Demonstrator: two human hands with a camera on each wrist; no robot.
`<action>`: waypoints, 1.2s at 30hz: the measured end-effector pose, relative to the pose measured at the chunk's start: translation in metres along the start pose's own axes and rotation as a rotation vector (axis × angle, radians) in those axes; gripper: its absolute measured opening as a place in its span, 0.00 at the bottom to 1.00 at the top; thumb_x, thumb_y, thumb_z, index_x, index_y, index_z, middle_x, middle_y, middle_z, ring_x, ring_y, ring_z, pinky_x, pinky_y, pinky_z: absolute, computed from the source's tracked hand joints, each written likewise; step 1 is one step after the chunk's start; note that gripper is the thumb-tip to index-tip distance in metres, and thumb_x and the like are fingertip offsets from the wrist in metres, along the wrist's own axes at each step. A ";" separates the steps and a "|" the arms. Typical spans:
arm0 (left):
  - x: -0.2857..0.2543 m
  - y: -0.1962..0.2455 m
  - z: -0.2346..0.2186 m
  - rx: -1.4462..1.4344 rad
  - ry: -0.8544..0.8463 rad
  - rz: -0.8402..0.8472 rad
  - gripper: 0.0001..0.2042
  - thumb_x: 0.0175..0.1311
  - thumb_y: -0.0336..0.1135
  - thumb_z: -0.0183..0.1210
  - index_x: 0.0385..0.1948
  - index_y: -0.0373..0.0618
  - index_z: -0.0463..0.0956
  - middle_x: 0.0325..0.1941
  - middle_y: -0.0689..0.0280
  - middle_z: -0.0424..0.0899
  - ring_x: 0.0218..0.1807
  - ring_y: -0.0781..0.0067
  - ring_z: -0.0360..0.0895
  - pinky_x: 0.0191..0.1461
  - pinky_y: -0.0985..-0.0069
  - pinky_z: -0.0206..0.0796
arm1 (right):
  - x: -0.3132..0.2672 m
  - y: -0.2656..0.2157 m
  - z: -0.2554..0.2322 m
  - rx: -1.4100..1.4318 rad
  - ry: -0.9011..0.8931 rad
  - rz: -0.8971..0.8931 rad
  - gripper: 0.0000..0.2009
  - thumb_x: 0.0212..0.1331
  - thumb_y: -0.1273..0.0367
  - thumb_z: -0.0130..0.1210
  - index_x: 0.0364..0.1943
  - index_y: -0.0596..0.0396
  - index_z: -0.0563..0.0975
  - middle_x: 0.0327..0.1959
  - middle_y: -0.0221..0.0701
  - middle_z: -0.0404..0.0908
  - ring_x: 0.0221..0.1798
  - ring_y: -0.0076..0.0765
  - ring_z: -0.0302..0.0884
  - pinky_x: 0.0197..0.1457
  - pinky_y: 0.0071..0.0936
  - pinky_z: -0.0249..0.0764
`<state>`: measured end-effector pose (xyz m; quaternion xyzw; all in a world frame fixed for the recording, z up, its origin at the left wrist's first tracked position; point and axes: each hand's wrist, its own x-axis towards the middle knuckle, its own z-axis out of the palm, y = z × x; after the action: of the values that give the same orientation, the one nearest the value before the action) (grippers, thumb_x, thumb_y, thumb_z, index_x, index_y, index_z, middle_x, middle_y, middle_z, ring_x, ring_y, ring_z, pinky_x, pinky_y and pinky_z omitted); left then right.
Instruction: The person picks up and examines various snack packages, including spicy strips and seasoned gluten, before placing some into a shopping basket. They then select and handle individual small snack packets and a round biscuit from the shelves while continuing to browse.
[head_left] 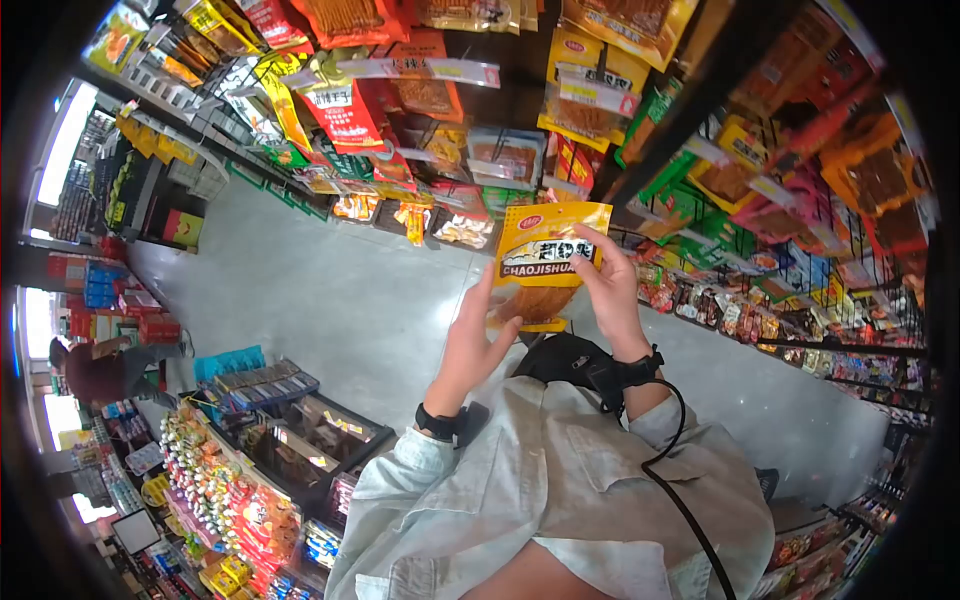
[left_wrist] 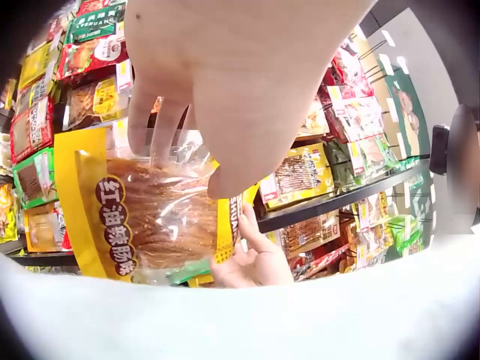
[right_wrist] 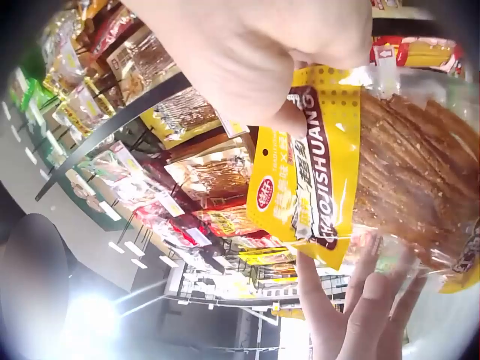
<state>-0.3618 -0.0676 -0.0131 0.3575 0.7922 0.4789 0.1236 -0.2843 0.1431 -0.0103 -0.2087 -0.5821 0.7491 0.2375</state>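
Head view shows a big shop with a grey floor (head_left: 330, 290) below the yellow snack bag (head_left: 545, 262) and snack racks (head_left: 800, 200) beside and behind it. I hold that bag up in front of me. My left hand (head_left: 478, 335) pinches its bottom edge, and my right hand (head_left: 610, 280) pinches its side. Its plastic looks slippery, so I think it could slide out and drop.

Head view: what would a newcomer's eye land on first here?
First the yellow snack packet, held up at the centre by both hands: the left hand supports its lower edge, the right hand pinches its right side. Behind it hang racks of snack bags in red, yellow and green, with a grey aisle floor to the left.
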 end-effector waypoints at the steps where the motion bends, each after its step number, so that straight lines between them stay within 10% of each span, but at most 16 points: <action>1: 0.016 -0.001 -0.002 -0.003 0.015 -0.004 0.46 0.61 0.27 0.68 0.79 0.42 0.48 0.62 0.50 0.75 0.53 0.62 0.83 0.59 0.66 0.73 | 0.018 -0.003 0.002 0.005 0.009 -0.005 0.20 0.67 0.81 0.56 0.62 0.61 0.76 0.62 0.34 0.78 0.64 0.27 0.75 0.69 0.24 0.69; 16: 0.218 -0.021 -0.016 0.047 -0.256 0.156 0.41 0.63 0.29 0.63 0.79 0.50 0.54 0.49 0.50 0.78 0.49 0.46 0.78 0.54 0.60 0.72 | 0.150 -0.001 0.016 -0.157 0.413 -0.260 0.15 0.72 0.80 0.48 0.60 0.57 0.71 0.59 0.35 0.74 0.61 0.28 0.71 0.67 0.27 0.68; 28: 0.271 -0.032 -0.034 0.133 -0.350 0.496 0.40 0.62 0.30 0.62 0.79 0.53 0.56 0.38 0.55 0.70 0.40 0.50 0.73 0.45 0.60 0.69 | 0.170 0.035 0.032 -0.049 0.743 -0.507 0.08 0.74 0.75 0.52 0.51 0.53 0.69 0.48 0.26 0.73 0.49 0.20 0.69 0.53 0.24 0.69; 36: 0.299 -0.019 -0.031 0.152 -0.313 0.548 0.41 0.61 0.30 0.62 0.79 0.54 0.55 0.42 0.52 0.70 0.43 0.46 0.73 0.48 0.57 0.69 | 0.186 0.006 0.037 0.032 0.726 -0.477 0.10 0.72 0.77 0.51 0.53 0.52 0.68 0.52 0.27 0.72 0.55 0.22 0.69 0.64 0.25 0.65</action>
<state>-0.6001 0.1105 0.0309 0.6349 0.6715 0.3729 0.0833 -0.4561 0.2246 -0.0142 -0.3143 -0.4810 0.5603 0.5965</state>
